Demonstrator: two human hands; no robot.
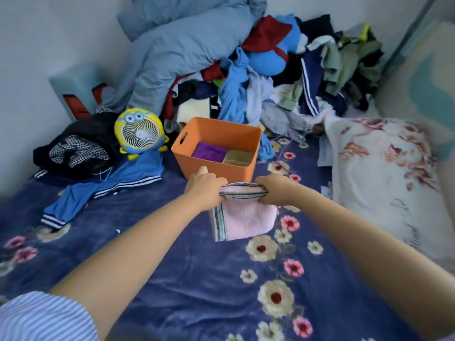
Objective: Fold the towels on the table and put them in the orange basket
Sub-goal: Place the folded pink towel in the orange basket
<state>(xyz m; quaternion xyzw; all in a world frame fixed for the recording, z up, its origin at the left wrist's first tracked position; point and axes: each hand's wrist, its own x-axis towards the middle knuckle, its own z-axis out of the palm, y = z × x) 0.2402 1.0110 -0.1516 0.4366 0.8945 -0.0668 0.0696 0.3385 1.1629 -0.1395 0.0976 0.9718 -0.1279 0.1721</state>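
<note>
**Pink towel held up in both hands, just short of the basket**

A navy floral sheet (192, 279) spreads under and all around the grip, covering the surface the person works on. Beyond the grip, at the far side, a heap of clothes (283, 77) rises against the wall, with a blue duvet (177, 48) bundled up on its left. To the right of the grip lies a white flowered pillow (384, 183). Left of the grip a blue striped jacket (103, 190) lies flat, and farther left sits a dark bundle (81, 146) of garments.

Directly beyond the hands, close to them, stands the orange basket (216, 153), open at the top. Inside it a folded purple towel (209, 150) lies on the left and a folded tan towel (239, 157) on the right, side by side. A yellow cartoon fan (139, 132) stands just left of the basket.

Between the hands is the pink towel (243, 210), folded, its striped edge running along the top and down the left side. The left hand (206, 187) grips the upper left corner with fingers curled round the fold; the right hand (274, 189) pinches the upper right corner the same way. The lower part of the towel hangs toward the sheet below the grip; whether it touches cannot be told.
</note>
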